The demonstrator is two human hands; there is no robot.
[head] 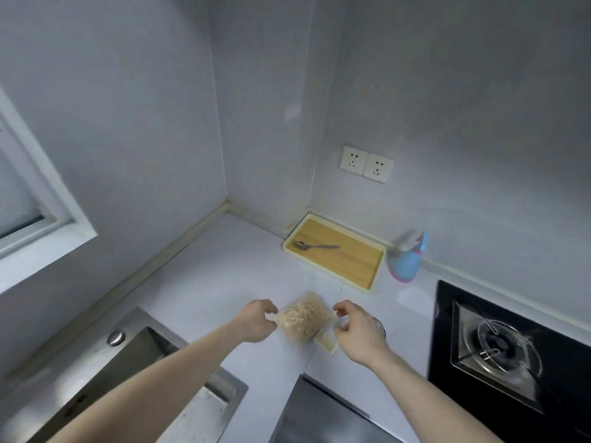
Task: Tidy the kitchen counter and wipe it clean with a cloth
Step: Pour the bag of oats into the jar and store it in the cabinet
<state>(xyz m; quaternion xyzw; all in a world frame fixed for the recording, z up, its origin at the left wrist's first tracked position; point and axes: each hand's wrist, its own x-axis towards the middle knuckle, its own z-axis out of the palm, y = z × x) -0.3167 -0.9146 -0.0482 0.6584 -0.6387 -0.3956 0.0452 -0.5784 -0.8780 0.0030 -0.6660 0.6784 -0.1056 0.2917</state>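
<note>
Two hands at the middle of the bench (224, 276), one clear bag of pale flakes (303, 316) between them. Left hand (256, 321) pinching the bag's left edge, fingers curled shut on the plastic. Right hand (356, 330) pinching the bag's right edge, thumb and fingers closed on it. Bag held just above the pale bench surface; contact with the bench unclear. One small flat pale packet (326, 342) lying just under the bag's near right corner. Something round and glassy (380, 326) partly hidden behind the right hand, not identifiable.

Farther off, one tray (335, 254) with a cream rim and wooden floor, set against the far wall. One metal spoon (315, 246) lying in it, bowl to the left. Just right of the tray, one blue spray bottle (407, 262) with pink trim, blurred. Above the tray, two white wall sockets (366, 163) side by side. At near left, one steel sink (134, 356). At right, one black gas hob (499, 350) with one burner in sight. No readable writing or brand anywhere. No cloth in view.
</note>
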